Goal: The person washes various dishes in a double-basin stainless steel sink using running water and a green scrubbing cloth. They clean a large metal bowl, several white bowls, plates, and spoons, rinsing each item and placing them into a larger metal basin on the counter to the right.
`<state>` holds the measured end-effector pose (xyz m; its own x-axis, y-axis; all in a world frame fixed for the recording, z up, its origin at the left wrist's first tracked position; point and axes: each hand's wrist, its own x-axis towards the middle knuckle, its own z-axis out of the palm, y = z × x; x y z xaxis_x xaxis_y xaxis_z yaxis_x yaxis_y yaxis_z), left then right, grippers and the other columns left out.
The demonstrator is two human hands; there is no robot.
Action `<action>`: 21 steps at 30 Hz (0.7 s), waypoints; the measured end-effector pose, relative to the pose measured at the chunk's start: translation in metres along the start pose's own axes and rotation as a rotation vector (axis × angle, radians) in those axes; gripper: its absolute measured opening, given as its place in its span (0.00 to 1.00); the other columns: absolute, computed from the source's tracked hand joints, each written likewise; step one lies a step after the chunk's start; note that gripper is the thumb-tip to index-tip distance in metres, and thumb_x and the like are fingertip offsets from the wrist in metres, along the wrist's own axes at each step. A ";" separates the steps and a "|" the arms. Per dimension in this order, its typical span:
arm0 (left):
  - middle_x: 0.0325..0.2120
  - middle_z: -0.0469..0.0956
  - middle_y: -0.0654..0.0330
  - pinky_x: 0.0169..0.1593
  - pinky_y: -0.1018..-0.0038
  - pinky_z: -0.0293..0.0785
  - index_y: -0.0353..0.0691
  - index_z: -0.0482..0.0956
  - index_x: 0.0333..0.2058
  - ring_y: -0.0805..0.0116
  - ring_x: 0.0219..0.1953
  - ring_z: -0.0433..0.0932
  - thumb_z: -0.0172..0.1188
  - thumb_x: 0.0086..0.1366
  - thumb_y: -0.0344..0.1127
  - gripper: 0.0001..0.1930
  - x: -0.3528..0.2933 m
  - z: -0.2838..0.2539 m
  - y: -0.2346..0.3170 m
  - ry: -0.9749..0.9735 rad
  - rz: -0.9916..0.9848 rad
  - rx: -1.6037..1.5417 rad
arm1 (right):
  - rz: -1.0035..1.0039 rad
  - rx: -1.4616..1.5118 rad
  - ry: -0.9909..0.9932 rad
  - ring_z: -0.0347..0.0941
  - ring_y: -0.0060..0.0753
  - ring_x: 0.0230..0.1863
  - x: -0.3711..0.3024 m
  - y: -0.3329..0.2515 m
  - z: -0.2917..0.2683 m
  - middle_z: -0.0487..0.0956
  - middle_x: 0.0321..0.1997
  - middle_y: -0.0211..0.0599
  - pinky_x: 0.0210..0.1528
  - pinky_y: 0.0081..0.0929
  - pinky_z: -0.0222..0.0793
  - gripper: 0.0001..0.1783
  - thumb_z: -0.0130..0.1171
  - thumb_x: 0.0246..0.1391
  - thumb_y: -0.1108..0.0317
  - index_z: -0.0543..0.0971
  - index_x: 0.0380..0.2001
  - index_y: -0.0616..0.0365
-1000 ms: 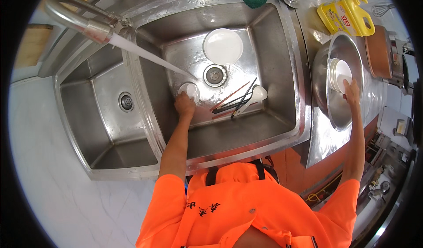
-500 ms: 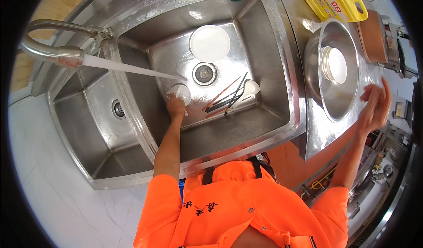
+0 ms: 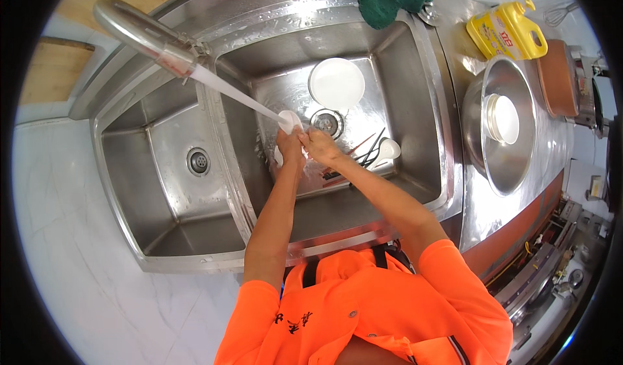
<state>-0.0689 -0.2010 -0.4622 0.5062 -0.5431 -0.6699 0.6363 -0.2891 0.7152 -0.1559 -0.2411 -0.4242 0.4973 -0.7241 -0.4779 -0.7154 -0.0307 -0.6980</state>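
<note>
Both my hands meet over the large sink basin [image 3: 337, 219], under the running water. My left hand [image 3: 290, 149] is closed on a small white piece with a rounded end, which looks like a white spoon [image 3: 289, 120]; the stream strikes it. Closed against the same piece from the right is my right hand [image 3: 319, 147], its fingertips partly hidden. Beside the left hand, part of another white dish [image 3: 279, 157] shows, mostly covered. A white plate [image 3: 337, 83] lies flat behind the drain [image 3: 326, 124]. To the right lie a white ladle-like spoon [image 3: 389, 149] and several dark and reddish chopsticks [image 3: 371, 151].
A metal faucet [image 3: 152, 40] arches from the back left. At left is a second basin [image 3: 188, 199]. On the right counter, a steel bowl [image 3: 477, 128] holds stacked white bowls [image 3: 503, 120], near a yellow jug [image 3: 506, 33]. A green cloth [image 3: 383, 9] hangs at the back rim.
My right hand has come from beside the steel bowl into the sink to join my left. The left hand has raised the white piece into the stream. The faucet and sink appear shifted in view.
</note>
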 end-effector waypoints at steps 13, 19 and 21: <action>0.25 0.76 0.64 0.28 0.75 0.68 0.34 0.76 0.34 0.74 0.25 0.73 0.59 0.54 0.29 0.08 0.022 -0.007 -0.003 0.058 0.277 0.337 | 0.212 0.497 0.089 0.67 0.38 0.13 0.003 0.022 0.037 0.71 0.15 0.42 0.15 0.35 0.62 0.09 0.47 0.51 0.69 0.72 0.31 0.65; 0.16 0.75 0.62 0.23 0.73 0.67 0.33 0.77 0.24 0.72 0.19 0.73 0.65 0.48 0.34 0.10 0.038 -0.024 -0.008 0.150 0.269 0.463 | 0.478 0.773 -0.200 0.51 0.23 0.06 0.009 -0.005 0.021 0.60 0.10 0.29 0.08 0.24 0.46 0.16 0.48 0.56 0.58 0.67 0.21 0.59; 0.17 0.75 0.60 0.20 0.73 0.67 0.32 0.76 0.24 0.72 0.19 0.73 0.65 0.48 0.34 0.11 0.037 -0.025 -0.007 0.096 0.397 0.360 | 0.464 0.840 -0.234 0.51 0.23 0.06 0.014 -0.004 0.021 0.60 0.09 0.29 0.07 0.24 0.48 0.17 0.48 0.57 0.57 0.67 0.21 0.58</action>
<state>-0.0403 -0.1995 -0.4969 0.7286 -0.5962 -0.3372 0.1538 -0.3373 0.9287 -0.1356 -0.2372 -0.4393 0.4051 -0.3831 -0.8301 -0.3279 0.7867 -0.5231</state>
